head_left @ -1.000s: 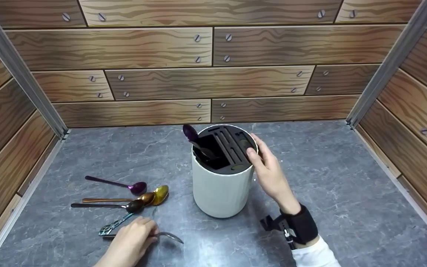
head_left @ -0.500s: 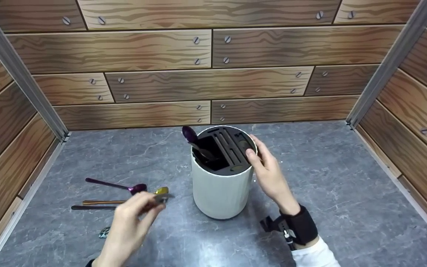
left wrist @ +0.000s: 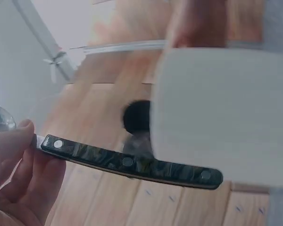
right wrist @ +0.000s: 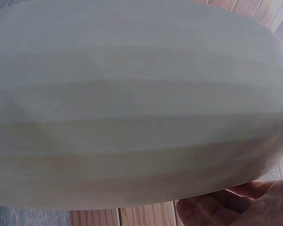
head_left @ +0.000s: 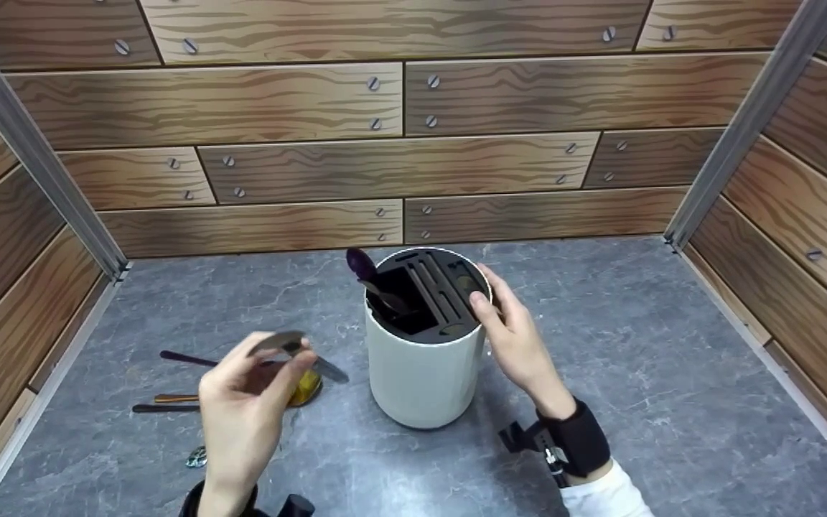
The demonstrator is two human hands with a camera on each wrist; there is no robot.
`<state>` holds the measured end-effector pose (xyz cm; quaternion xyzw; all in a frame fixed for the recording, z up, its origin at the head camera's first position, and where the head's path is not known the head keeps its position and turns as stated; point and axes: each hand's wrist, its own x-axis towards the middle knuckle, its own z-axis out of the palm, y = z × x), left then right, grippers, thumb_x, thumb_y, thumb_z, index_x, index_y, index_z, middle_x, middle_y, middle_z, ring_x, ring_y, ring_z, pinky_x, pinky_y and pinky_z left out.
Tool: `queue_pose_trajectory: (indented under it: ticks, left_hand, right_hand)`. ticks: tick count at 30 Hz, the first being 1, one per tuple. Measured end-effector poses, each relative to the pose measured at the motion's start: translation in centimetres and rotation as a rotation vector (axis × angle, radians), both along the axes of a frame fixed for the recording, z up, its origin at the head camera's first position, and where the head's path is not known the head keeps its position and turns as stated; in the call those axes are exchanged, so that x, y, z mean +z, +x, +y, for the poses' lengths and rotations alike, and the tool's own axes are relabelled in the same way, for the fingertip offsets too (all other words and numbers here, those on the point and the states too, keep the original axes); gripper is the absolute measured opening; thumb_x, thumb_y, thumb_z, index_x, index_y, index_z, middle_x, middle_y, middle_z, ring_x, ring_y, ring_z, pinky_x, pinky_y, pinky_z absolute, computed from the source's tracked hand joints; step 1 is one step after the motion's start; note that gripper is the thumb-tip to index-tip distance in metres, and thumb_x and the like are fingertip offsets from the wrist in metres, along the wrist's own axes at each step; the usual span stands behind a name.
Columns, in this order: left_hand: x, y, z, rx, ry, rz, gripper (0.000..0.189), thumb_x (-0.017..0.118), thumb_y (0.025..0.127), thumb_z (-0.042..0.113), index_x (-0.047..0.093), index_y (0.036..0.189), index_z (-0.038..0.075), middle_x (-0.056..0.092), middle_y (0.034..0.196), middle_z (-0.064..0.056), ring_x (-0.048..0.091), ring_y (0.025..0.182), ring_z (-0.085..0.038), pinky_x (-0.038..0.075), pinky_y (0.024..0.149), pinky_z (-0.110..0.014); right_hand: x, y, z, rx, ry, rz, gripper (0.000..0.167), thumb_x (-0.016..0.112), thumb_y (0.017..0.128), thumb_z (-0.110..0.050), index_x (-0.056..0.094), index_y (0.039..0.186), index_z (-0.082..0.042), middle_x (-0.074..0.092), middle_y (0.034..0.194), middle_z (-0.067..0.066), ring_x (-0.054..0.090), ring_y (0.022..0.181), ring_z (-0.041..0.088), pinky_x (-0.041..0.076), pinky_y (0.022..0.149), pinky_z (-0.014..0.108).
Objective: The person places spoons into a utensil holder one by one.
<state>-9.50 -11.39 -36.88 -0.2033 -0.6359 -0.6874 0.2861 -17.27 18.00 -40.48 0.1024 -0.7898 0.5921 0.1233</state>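
My left hand pinches a spoon at its neck, between thumb and fingers, raised over the table left of the holder. The spoon has a dark marbled handle with rivets; its shiny metal bowl shows at the left edge of the left wrist view. A white cylindrical utensil holder with a black slotted insert stands upright. My right hand grips its right side, thumb at the rim and fingers round the wall. From the holder's large opening leans a purple spoon, with a dark utensil beside it.
Left on the grey table lie a purple handle, a copper handle, a black handle and a gold spoon bowl, partly behind my left hand. An ornate teal handle lies nearer. Wood-patterned walls enclose the table.
My left hand has lifted the spoon from the table, moved up and away from me, and turned it in its fingers. My right hand stays on the utensil holder.
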Motion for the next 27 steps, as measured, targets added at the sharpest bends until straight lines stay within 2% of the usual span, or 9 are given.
queue_pose_trajectory:
  ticks: [2,4,8,12,15,21,27]
  left_hand:
    - [0.6,0.0,0.2,-0.044,0.104,0.012,0.022,0.072,0.087,-0.018,0.078,0.102,-0.003,0.080,0.099,0.001,0.077,0.087,-0.007,0.064,0.079,-0.018]
    - [1.3,0.1,0.4,-0.038,0.185,0.012,0.023,0.072,0.088,-0.017,0.079,0.102,-0.001,0.080,0.099,0.000,0.077,0.090,-0.009,0.064,0.084,-0.020]
    - [2.5,0.3,0.9,0.048,0.324,0.046,0.015,0.075,0.088,-0.012,0.077,0.098,-0.001,0.080,0.092,-0.005,0.075,0.085,-0.012,0.063,0.083,-0.023]
    - [3.1,0.3,1.5,0.121,0.427,0.098,0.009,0.080,0.087,-0.006,0.075,0.094,-0.003,0.078,0.087,-0.008,0.074,0.081,-0.014,0.063,0.081,-0.025]
    - [3.1,0.1,1.9,0.134,0.460,0.130,0.010,0.081,0.086,-0.004,0.076,0.094,-0.002,0.078,0.086,-0.006,0.074,0.081,-0.016,0.063,0.082,-0.026]
    - [3.0,-0.6,2.8,0.070,0.546,0.196,0.011,0.081,0.086,-0.005,0.075,0.095,-0.004,0.078,0.085,-0.008,0.074,0.080,-0.019,0.063,0.079,-0.027]
    - [2.9,-1.0,4.5,0.066,0.454,0.182,0.012,0.083,0.087,0.006,0.077,0.097,0.005,0.079,0.090,-0.003,0.075,0.083,-0.012,0.064,0.084,-0.025]
  right_hand:
    - [0.0,0.0,0.1,0.000,0.001,0.004,0.051,0.047,0.111,-0.012,0.039,0.159,0.004,0.050,0.160,0.024,0.052,0.147,0.037,0.043,0.108,0.007]
    - [0.1,0.0,0.1,-0.004,0.002,0.010,0.051,0.047,0.111,-0.012,0.039,0.158,0.004,0.050,0.160,0.024,0.053,0.146,0.037,0.043,0.108,0.006]
    - [0.3,-0.1,0.2,-0.019,0.005,0.008,0.051,0.048,0.111,-0.012,0.039,0.159,0.004,0.050,0.161,0.024,0.053,0.146,0.037,0.042,0.107,0.006]
    - [0.4,-0.1,0.2,-0.026,0.007,0.009,0.051,0.048,0.111,-0.012,0.040,0.158,0.003,0.051,0.160,0.024,0.054,0.145,0.036,0.043,0.108,0.006]
    - [0.5,0.0,0.1,-0.029,0.004,0.018,0.050,0.047,0.111,-0.012,0.041,0.158,0.003,0.052,0.159,0.024,0.055,0.144,0.037,0.043,0.108,0.006]
    - [0.4,0.0,-0.1,-0.025,0.005,0.017,0.050,0.048,0.111,-0.013,0.041,0.158,0.003,0.050,0.161,0.023,0.053,0.146,0.037,0.041,0.110,0.006]
    - [-0.1,0.1,-0.3,-0.029,-0.003,0.007,0.051,0.049,0.110,-0.011,0.041,0.158,0.004,0.049,0.162,0.023,0.051,0.148,0.036,0.041,0.110,0.005]
